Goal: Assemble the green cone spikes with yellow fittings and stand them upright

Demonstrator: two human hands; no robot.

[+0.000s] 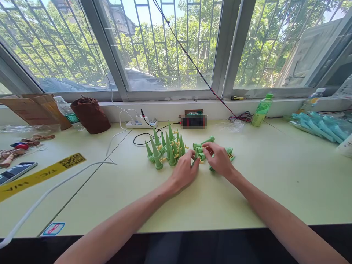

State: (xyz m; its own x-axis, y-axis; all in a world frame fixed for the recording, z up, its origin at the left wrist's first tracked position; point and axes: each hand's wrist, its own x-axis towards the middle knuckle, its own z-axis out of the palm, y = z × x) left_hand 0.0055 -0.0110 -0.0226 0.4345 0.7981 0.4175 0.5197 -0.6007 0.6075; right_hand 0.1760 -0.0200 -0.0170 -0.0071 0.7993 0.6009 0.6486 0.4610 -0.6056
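Note:
My left hand is closed around a green plastic spike, which points up between thumb and fingers near the table. Just to the right, my right hand has its thumb and fingertips pinched together beside green threaded-looking sockets; whatever is in the pinch is too small to make out. Left of my hands, several green cone-shaped spikes stand upright in a cluster, with small yellow parts among them. More green pieces lie on their sides behind and under my right hand, partly hidden by it.
A black device and a power strip sit at the back under the window. A brown pouch and a green bottle flank them. A white cable crosses the left side; turquoise packets lie far right.

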